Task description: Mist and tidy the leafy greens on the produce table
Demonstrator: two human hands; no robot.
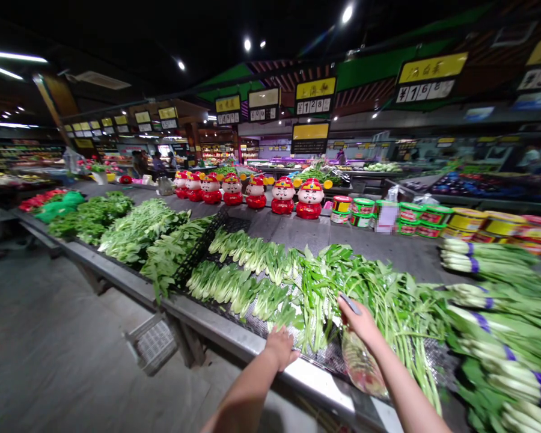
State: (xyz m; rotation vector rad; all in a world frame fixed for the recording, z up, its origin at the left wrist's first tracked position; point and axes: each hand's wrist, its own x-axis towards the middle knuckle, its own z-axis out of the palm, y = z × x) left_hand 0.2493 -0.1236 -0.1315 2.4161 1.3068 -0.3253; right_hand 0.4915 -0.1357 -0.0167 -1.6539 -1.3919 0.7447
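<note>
My left hand (281, 349) is over the metal front edge of the vegetable stand, thumb apart from the fingers. Its fingertips are at the leaves of the nearest baby bok choy (283, 314); whether they grip a leaf I cannot tell. My right hand (359, 320) is closed around a slim grey object (350, 303), its kind unclear, above a pile of long-stemmed leafy greens (388, 294). Below that hand a clear plastic bag with reddish print (363, 367) lies against the greens; its link to the hand is hidden.
A black crate wall (201, 252) borders the bok choy on the left, with more leafy greens (137, 228) beyond. Purple-banded bundles (500, 337) lie at right. Red figurines (256, 192) and stacked tins (363, 211) line the back. A grey basket (151, 343) sits low beneath the stand.
</note>
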